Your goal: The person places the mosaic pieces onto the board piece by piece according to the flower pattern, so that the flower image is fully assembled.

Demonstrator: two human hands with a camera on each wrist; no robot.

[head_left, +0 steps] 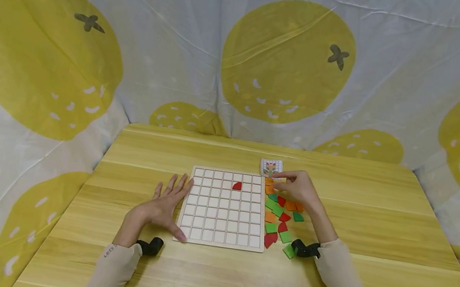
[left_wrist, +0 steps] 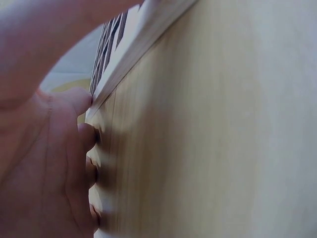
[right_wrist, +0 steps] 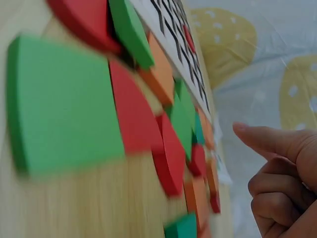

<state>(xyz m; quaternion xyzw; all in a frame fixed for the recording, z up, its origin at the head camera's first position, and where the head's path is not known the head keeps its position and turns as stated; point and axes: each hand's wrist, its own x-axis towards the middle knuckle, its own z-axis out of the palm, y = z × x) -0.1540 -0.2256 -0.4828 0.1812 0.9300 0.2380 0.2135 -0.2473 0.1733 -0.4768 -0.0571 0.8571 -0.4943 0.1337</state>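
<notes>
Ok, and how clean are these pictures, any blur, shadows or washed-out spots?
Head view: the grid board looks fairly crisp, though the card's print is too small to make out fully; left wrist view: soft shadow on the tabletop beside the left hand, paler toward the right edge; right wrist view: the nearest green piece has blurred edges.

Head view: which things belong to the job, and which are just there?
Likely the job:
pale wooden grid board
red quarter-circle piece on it
loose flat red, orange, green pieces
white picture card

Likely just there:
white lemon-print cloth backdrop
black wrist-worn devices
</notes>
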